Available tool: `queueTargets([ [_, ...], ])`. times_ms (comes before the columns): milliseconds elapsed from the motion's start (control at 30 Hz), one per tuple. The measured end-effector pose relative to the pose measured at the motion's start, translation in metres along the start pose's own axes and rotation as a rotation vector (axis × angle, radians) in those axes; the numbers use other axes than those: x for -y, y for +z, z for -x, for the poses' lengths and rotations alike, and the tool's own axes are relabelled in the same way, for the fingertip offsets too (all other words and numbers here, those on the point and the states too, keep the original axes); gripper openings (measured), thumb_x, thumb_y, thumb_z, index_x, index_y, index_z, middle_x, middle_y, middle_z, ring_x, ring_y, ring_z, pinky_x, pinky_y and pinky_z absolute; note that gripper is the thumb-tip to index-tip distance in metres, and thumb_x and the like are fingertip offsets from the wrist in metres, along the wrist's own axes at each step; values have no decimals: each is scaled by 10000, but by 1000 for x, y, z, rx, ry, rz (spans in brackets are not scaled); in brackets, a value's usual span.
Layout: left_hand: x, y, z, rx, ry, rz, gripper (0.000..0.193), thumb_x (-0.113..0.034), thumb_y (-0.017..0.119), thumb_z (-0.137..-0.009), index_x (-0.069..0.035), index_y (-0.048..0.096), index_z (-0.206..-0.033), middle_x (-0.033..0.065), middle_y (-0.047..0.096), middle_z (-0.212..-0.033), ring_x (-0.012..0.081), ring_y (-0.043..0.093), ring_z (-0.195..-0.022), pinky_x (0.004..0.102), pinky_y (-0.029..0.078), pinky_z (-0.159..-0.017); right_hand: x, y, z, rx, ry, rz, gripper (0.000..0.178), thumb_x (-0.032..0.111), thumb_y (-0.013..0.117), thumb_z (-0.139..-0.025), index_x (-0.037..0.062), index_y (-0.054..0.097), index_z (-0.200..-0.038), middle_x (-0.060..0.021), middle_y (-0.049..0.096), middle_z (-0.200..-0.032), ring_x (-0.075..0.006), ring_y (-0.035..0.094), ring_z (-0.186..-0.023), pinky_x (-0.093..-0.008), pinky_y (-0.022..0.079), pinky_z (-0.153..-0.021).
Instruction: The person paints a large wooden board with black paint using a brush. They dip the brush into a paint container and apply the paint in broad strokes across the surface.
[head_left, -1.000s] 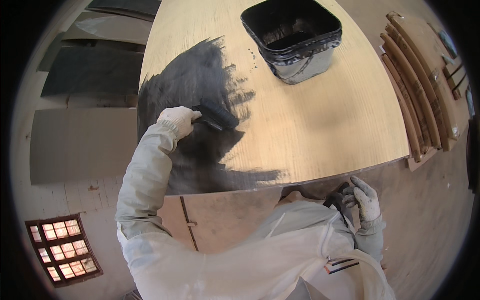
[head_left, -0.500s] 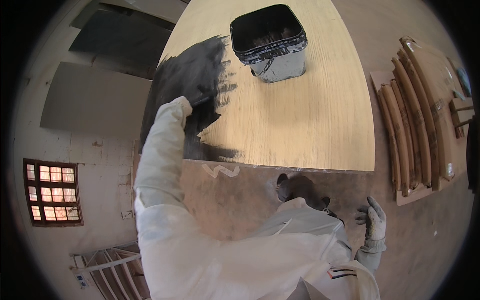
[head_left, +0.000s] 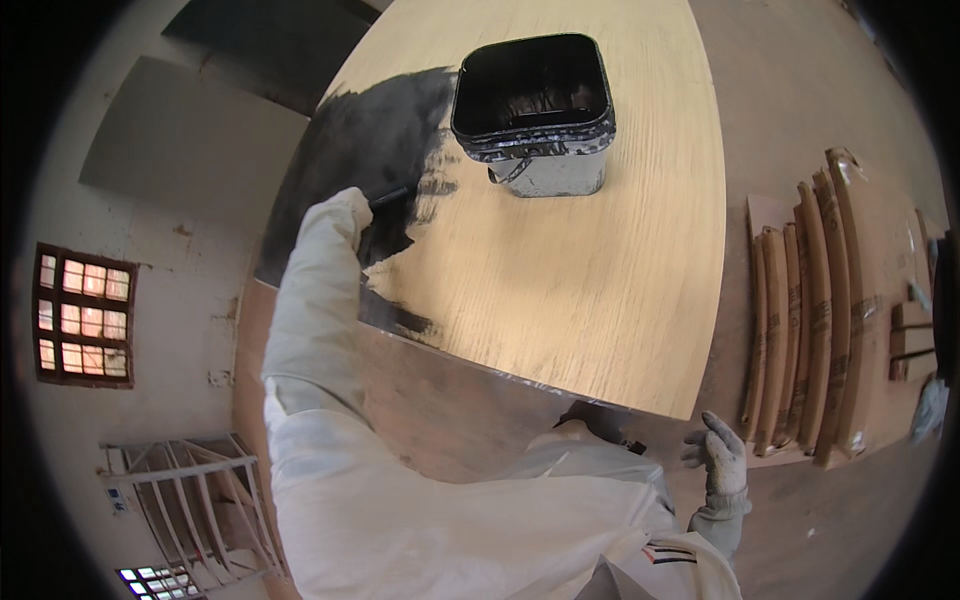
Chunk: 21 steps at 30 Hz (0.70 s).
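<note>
My left hand point(head_left: 349, 207), in a pale glove, is closed on a dark brush-like tool point(head_left: 390, 193). The tool lies low over a patch of black paint point(head_left: 375, 125) on the left part of a light wood-grain board point(head_left: 590, 290); its exact kind cannot be made out. Ragged black strokes end on the bare wood to the right. A square paint-smeared bucket point(head_left: 555, 172) with a black rim and dark inside stands on the board, right of the patch. My right hand point(head_left: 718, 462), in a stained glove, hangs beyond the board's near right corner, fingers apart, holding nothing.
Several brown cardboard-wrapped panels point(head_left: 815, 320) stand together on the floor at right. Grey sheets point(head_left: 195, 155) lean by the left wall, above a barred window point(head_left: 84, 315). A metal rack point(head_left: 195, 500) sits at lower left. Plastic film edges the board's near side.
The view has turned, so the board's near edge now slants down to the right and the bucket appears lower. My left hand still holds the tool over the black patch.
</note>
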<state>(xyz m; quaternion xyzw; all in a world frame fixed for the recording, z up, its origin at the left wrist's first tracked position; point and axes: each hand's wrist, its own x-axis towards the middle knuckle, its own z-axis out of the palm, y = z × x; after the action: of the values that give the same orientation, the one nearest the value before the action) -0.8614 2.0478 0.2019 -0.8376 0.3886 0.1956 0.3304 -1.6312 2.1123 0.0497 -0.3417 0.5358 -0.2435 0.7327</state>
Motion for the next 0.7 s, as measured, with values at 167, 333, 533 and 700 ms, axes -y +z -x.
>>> queueTargets([
  [167, 10, -1, -36, -110, -85, 192, 356, -215, 750, -838, -89, 818, -1164, 116, 786, -872, 214, 721, -733, 389, 545, -684, 74, -30, -15, 14, -92, 107, 545, 197, 613, -1054, -85, 512, -1509, -200, 751, -1028, -212, 713, -677, -287, 556, -532],
  [333, 27, 99, -77, -494, -203, 381, 341, -214, 746, -844, -80, 820, -1149, 111, 781, -854, 201, 711, -705, 388, 536, -661, 159, 6, -48, 173, -177, 257, 531, 195, 620, -1052, -72, 535, -1503, -146, 755, -1025, -166, 705, -769, -267, 560, -647],
  [533, -72, 67, 29, -283, -35, 806, 447, -259, 705, -923, -23, 738, -1300, 129, 750, -861, 192, 693, -777, 369, 507, -728, 208, 22, -56, 233, -28, 360, 474, 153, 608, -1066, -47, 569, -1494, -107, 764, -1073, -107, 676, -847, -258, 552, -772],
  [700, -42, 191, 78, -550, -199, 1254, 633, -252, 725, -959, 10, 568, -1513, -24, 605, -781, 91, 536, -656, 288, 434, -613, 238, -3, -103, 382, -145, 306, 479, 156, 604, -1071, -35, 557, -1508, -110, 770, -1060, -116, 690, -802, -249, 547, -718],
])
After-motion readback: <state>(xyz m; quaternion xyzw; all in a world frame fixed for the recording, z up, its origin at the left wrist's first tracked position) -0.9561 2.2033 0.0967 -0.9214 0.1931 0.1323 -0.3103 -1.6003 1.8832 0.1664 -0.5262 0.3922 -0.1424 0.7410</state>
